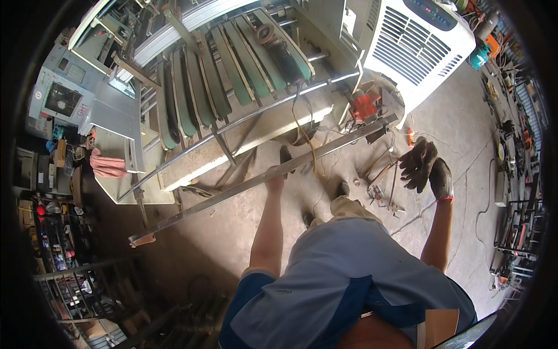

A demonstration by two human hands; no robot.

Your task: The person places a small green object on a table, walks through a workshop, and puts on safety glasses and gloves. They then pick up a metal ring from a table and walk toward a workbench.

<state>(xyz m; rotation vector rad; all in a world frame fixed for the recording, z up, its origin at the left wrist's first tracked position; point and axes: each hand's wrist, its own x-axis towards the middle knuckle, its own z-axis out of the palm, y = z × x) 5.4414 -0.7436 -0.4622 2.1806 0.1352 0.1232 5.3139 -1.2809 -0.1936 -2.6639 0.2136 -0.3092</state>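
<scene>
A long flat metal bar (232,191) runs slantwise in front of me, from low on the left up to the right. My left hand (275,182) grips the bar near its middle; the bar and shadow hide most of its fingers, with a dark shape just beyond. Off to the right, my right hand (442,179) wears a dark work glove with a red cuff. It appears closed on a second dark glove (414,167), whose fingers hang toward the left, apart from the bar.
Ahead stands a machine with green belts (250,72) and a steel rail (256,110). An angle grinder (278,53) lies on the belts. A red tool (366,106) is by the bar's right end, near a white air cooler (415,46). Metal parts (378,192) lie on the floor.
</scene>
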